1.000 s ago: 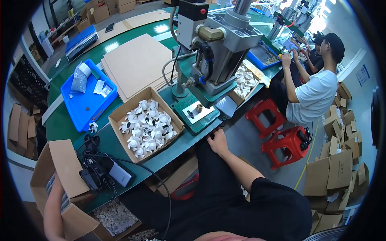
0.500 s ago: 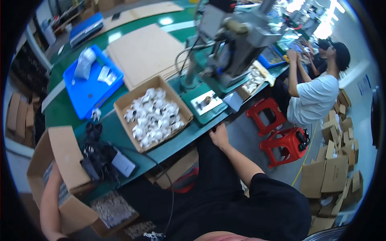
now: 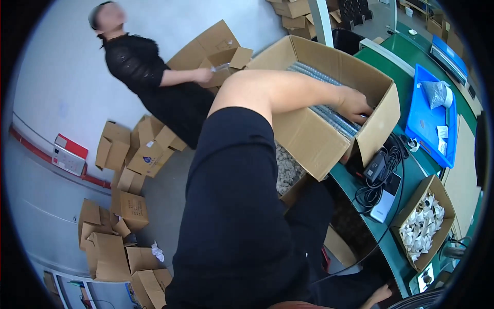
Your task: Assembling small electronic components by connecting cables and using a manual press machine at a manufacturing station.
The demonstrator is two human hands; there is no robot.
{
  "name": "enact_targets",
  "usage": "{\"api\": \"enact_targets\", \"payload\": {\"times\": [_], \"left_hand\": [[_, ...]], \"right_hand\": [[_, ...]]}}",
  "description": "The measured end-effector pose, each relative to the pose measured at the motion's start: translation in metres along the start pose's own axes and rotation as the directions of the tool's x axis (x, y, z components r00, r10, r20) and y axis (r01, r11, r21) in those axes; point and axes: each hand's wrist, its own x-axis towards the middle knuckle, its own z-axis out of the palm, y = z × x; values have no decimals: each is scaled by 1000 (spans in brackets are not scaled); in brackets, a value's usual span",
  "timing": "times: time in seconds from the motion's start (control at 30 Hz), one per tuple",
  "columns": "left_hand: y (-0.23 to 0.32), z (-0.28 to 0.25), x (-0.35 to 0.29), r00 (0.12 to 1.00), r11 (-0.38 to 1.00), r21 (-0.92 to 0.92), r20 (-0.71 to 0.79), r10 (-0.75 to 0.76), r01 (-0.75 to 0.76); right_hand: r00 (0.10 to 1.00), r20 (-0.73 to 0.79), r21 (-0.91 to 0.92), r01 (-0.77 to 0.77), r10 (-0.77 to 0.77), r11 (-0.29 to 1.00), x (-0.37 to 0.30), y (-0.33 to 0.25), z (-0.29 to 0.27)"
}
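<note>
The left hand (image 3: 355, 104) is down inside the open carton (image 3: 309, 136), fingers curled at grey ribbed stacks (image 3: 335, 121) (whether they pinch any, I cannot tell). No stack is lifted clear; they lie beneath and left of the grip. Rightward come tangled cables (image 3: 393, 154), then white finned parts (image 3: 422, 226). The right hand (image 3: 382, 294), well below, looks empty.

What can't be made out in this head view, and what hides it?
All in the head view:
Left hand: whether it grips anything; its own fingers hide what lies beneath.
Carton: its bottom, hidden by the grey ribbed contents.
Right hand: its forearm, cut off by the lower edge.
Press: its upper part, cut off by the dark rim at lower right.
Clear item in the co-worker's hand: too small to identify.
</note>
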Motion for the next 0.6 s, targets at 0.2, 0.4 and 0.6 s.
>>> {"api": "enact_targets", "payload": {"times": [0.2, 0.4, 0.6], "left_hand": [[-12, -7, -8, 998, 998, 34, -33, 55, -54], [-7, -22, -7, 995, 982, 176, 89, 54, -69], [4, -44, -10, 1000, 978, 210, 0, 11, -10]], "right_hand": [[992, 7, 157, -124, 125, 980, -6, -87, 1], [972, -38, 188, -223, 234, 957, -17, -97, 7], [990, -142, -116, -5, -12, 993, -21, -114, -3]]}}
